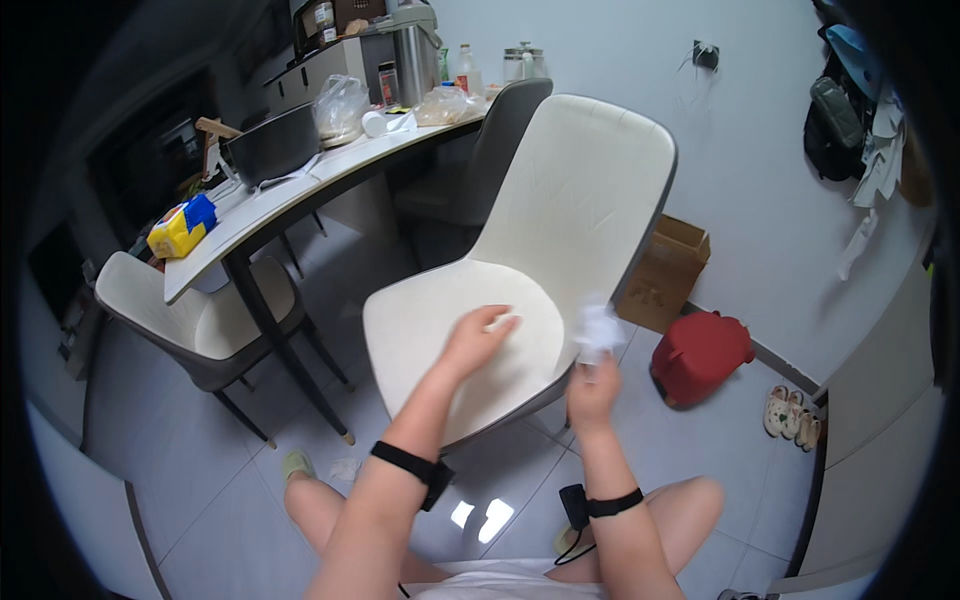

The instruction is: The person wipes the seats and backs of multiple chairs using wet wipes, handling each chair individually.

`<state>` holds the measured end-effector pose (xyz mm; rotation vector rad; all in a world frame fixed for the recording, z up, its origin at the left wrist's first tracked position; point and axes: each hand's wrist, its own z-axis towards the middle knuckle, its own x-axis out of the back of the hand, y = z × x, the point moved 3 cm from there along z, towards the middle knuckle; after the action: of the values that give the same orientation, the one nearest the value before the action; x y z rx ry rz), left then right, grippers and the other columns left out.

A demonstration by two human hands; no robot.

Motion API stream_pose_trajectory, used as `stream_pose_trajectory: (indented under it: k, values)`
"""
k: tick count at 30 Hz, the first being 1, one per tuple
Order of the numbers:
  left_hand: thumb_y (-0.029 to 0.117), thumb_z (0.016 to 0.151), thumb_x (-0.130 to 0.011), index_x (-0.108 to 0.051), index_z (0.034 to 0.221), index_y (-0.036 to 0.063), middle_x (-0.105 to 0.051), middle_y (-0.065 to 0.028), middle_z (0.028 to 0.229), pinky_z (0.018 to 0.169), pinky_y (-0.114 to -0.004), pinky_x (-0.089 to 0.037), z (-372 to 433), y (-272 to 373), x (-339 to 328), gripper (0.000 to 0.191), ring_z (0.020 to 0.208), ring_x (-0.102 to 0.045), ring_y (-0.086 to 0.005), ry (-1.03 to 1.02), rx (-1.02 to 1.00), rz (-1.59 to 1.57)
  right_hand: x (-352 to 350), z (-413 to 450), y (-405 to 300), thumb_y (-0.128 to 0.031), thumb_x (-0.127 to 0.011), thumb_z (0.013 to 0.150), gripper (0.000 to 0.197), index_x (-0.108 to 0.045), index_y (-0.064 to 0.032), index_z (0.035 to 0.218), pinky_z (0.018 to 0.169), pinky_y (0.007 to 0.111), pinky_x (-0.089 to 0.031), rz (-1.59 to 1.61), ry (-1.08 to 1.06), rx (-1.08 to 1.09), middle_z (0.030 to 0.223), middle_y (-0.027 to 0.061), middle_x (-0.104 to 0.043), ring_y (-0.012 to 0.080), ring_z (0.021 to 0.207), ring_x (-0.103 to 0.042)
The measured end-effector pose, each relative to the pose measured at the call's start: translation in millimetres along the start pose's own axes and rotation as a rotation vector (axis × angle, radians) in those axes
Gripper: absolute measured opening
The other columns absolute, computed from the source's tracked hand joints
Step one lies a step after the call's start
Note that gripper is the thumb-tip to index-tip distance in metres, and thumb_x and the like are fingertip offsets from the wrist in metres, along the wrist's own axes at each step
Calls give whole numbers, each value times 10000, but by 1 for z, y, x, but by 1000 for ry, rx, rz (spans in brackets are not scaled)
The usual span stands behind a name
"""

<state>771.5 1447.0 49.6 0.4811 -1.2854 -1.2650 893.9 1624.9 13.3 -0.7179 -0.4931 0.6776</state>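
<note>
A cream chair with a grey outer shell stands before me, its pale seat [420, 322] turned towards the left and its backrest [581, 172] at the upper right. Over the seat hovers my left hand [478, 341], fingers curled apart with nothing in them; whether it touches the seat I cannot tell. My right hand [595, 390] grips a crumpled white tissue or cloth [598, 330], blurred, beside the seat's right edge near the base of the backrest. Each forearm wears a black strap with a small box.
At left, a white table [345, 159] holds a dark pot [276, 144], plastic bags and a yellow-blue pack [182, 226]. Another chair [244, 315] stands under it. A cardboard box [664, 274], red bin-like container [701, 358] and shoes [789, 417] line the right wall. Crumpled tissue [346, 469] lies on the floor.
</note>
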Motion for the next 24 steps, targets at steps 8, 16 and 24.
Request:
stream_pose_trajectory:
  k: [8, 16, 24]
  values:
    - [223, 843, -628, -691, 998, -6, -707, -152, 908, 781, -330, -514, -91, -101, 134, 283, 853, -679, -248, 364, 330, 136, -127, -119, -102, -511, -373, 949, 612, -375, -172, 1459, 1130, 589, -131, -519, -1093, 397, 1533, 168, -279, 379, 1431, -194]
    - [199, 837, -641, -568, 1221, -19, -624, -198, 1098, 863, -347, -476, -121, -101, 131, 448, 970, -615, -288, -26, 180, 230, -137, 19, 33, -319, -332, 994, 473, -379, -147, 1431, 1120, 574, -199, -999, -795, -20, 1530, 95, -303, 320, 1424, -236]
    - [234, 845, -649, -541, 1282, -6, -599, -211, 1131, 832, -334, -503, -113, -110, 169, 510, 887, -642, -247, 187, 281, 73, -202, -76, -51, -322, -375, 971, 534, -344, -95, 1453, 1111, 567, -221, -598, -1149, 365, 1522, 134, -313, 361, 1398, -283]
